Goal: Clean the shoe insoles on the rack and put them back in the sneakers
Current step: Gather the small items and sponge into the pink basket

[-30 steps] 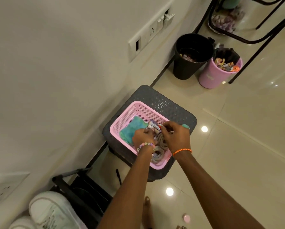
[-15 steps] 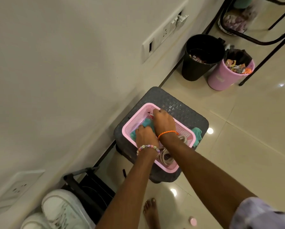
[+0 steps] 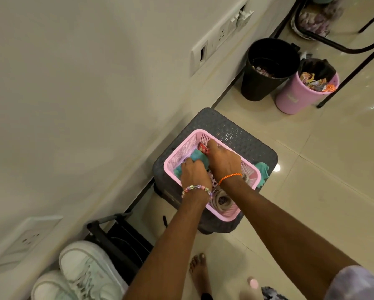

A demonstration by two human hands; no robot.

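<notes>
While the white sneakers (image 3: 77, 271) sit on the black rack (image 3: 121, 241) near-left of the pink basket (image 3: 188, 144), no insoles are visible. Inside the basket, left hand (image 3: 193, 172) clutches a teal cloth (image 3: 200, 159); right hand (image 3: 223, 158) pinches a small red pack (image 3: 203, 148) at the far corner. Basket rests on a dark stool (image 3: 246, 144); second teal cloth (image 3: 263, 172) hangs off its right side. Likely fetching cleaning supplies: lift cloth clear of the grey coiled items (image 3: 221, 200), hold the basket steady, don't tip it.
</notes>
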